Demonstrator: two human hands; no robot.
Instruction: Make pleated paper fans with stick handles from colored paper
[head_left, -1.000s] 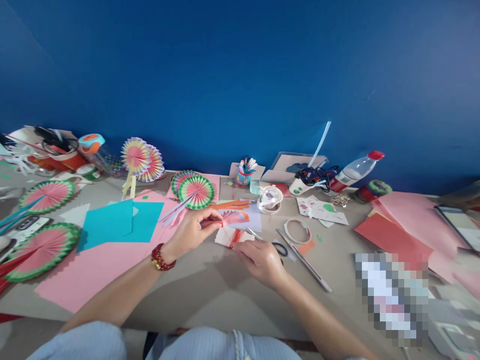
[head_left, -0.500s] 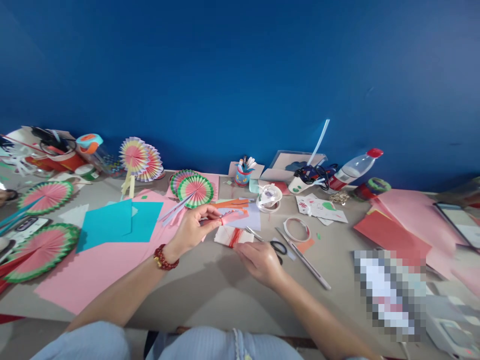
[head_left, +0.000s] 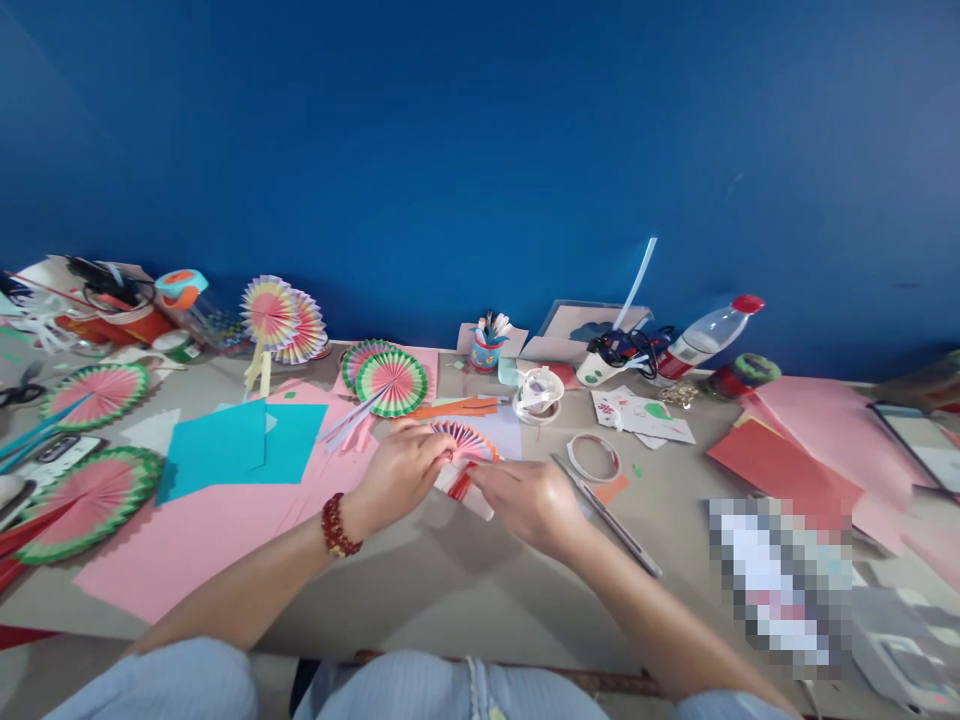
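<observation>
A small pleated pink paper fan (head_left: 463, 440) with a red and white edge is held over the table between both hands. My left hand (head_left: 405, 468), with a red bead bracelet at the wrist, is closed on the fan's left side. My right hand (head_left: 529, 500) is closed around a white card wound with red thread (head_left: 463, 484), just below the fan. The two hands nearly touch.
Finished round paper fans (head_left: 390, 382) lie to the left, on and around pink sheets (head_left: 187, 540) and a blue sheet (head_left: 240, 445). A metal ruler (head_left: 611, 520), tape rolls (head_left: 594, 458), a pen cup (head_left: 486, 350), a bottle (head_left: 705, 345) and red paper (head_left: 780, 470) lie to the right.
My right hand lifted the thread card off the table and moved up to meet my left hand. The pleated paper has spread into a fan. The scissors are now hidden behind my right hand.
</observation>
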